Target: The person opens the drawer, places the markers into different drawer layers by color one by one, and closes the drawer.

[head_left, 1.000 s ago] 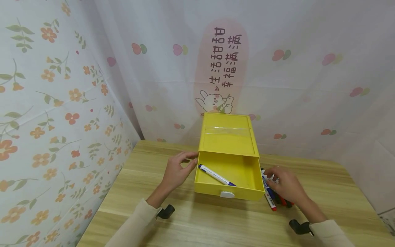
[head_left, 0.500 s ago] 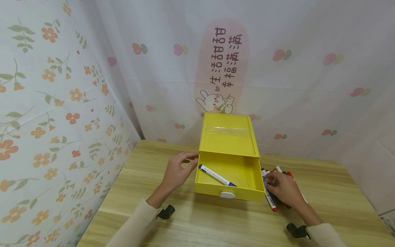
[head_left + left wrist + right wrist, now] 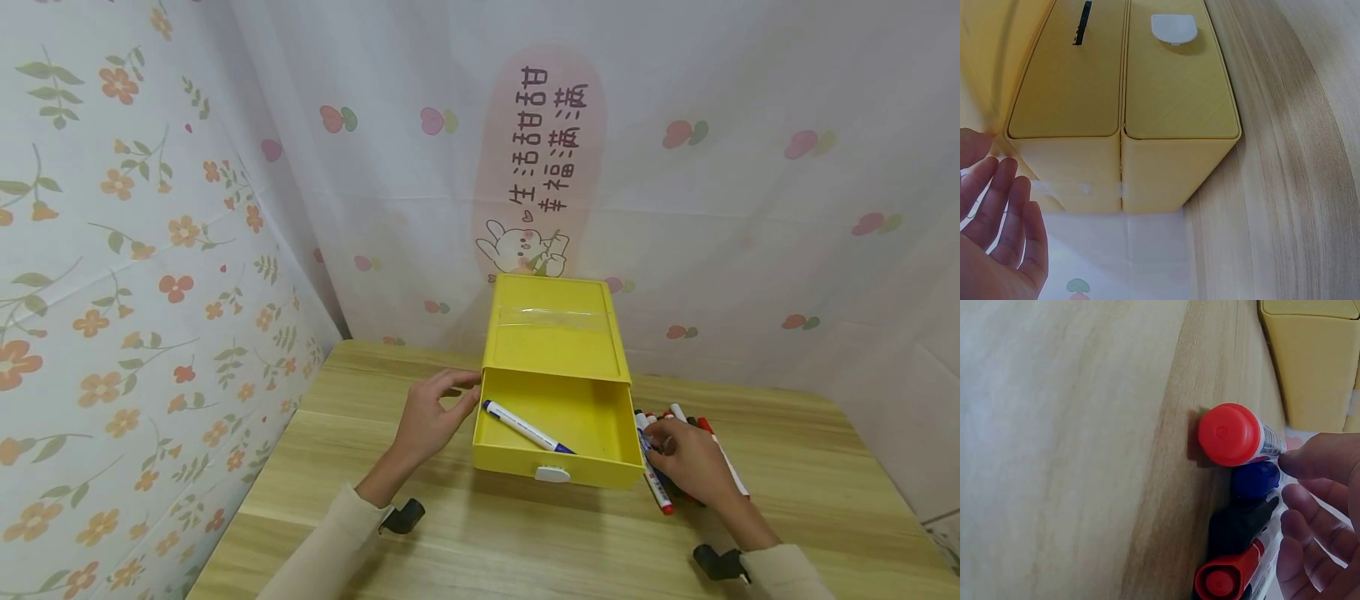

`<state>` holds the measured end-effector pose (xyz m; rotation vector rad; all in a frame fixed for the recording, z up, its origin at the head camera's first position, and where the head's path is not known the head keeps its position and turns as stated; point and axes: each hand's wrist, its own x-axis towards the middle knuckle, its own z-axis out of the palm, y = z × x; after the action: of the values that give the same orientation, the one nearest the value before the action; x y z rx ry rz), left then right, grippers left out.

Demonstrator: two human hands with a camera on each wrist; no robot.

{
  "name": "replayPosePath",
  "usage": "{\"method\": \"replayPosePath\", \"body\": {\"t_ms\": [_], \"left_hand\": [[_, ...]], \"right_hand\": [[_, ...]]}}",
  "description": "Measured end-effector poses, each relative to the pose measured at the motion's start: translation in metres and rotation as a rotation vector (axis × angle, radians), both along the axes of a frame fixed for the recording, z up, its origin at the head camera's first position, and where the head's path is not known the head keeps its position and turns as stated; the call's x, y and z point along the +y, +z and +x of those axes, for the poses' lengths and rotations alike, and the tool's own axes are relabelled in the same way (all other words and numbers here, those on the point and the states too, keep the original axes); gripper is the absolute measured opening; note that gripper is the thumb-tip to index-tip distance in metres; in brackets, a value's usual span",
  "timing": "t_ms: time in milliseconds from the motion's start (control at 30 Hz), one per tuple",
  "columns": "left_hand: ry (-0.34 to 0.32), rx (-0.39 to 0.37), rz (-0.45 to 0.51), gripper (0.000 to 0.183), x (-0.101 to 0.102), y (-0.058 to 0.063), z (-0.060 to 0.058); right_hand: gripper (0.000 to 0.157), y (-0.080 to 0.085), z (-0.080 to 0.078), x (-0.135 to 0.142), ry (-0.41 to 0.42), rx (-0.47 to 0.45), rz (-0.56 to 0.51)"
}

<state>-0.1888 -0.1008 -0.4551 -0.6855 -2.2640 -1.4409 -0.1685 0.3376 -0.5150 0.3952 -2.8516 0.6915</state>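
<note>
A yellow drawer cabinet (image 3: 555,325) stands against the curtain, its top drawer (image 3: 592,412) pulled out. A white marker with blue ends (image 3: 525,427) lies slantwise inside. My left hand (image 3: 435,417) rests with loosely bent fingers at the cabinet's left side; in the left wrist view its fingertips are close to the yellow wall. My right hand (image 3: 693,458) is over a group of markers right of the drawer. Its thumb and fingers pinch a blue-capped marker (image 3: 1257,480) among them, beside a red-capped marker (image 3: 1230,435).
A black marker (image 3: 1238,528) and a red one (image 3: 1229,578) lie in the same group. Another red-and-white marker (image 3: 726,458) lies at its right. Below the pulled-out drawer, two closed drawer fronts (image 3: 1179,94) show. A printed curtain (image 3: 750,208) hangs behind the wooden table (image 3: 525,550).
My right hand has shifted slightly left and down onto the markers, uncovering several marker ends behind it and the red-and-white one at the right. My left hand and the drawer have not moved.
</note>
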Motion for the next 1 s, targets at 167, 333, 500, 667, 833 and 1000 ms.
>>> {"method": "replayPosePath", "body": {"t_ms": [167, 333, 500, 667, 833, 1000], "left_hand": [[-0.003, -0.005, 0.006, 0.024, 0.000, 0.000, 0.001], [-0.009, 0.001, 0.009, 0.024, -0.001, -0.001, 0.000], [-0.020, 0.013, 0.008, 0.026, -0.001, -0.001, 0.000], [-0.016, 0.007, 0.003, 0.026, -0.001, -0.001, 0.000], [-0.011, 0.005, 0.000, 0.026, -0.002, -0.002, 0.000], [-0.009, 0.002, 0.001, 0.026, -0.001, -0.002, 0.000]], "right_hand": [[0.021, 0.000, 0.002, -0.001, 0.000, 0.011, -0.003], [0.019, 0.002, 0.003, -0.004, -0.016, -0.004, 0.010], [0.018, 0.006, 0.004, -0.008, -0.023, -0.032, 0.034], [0.021, 0.005, 0.003, -0.010, -0.028, -0.036, 0.070], [0.024, 0.003, 0.003, -0.012, -0.041, -0.027, 0.103], [0.025, 0.003, 0.005, -0.015, -0.034, -0.013, 0.119]]}}
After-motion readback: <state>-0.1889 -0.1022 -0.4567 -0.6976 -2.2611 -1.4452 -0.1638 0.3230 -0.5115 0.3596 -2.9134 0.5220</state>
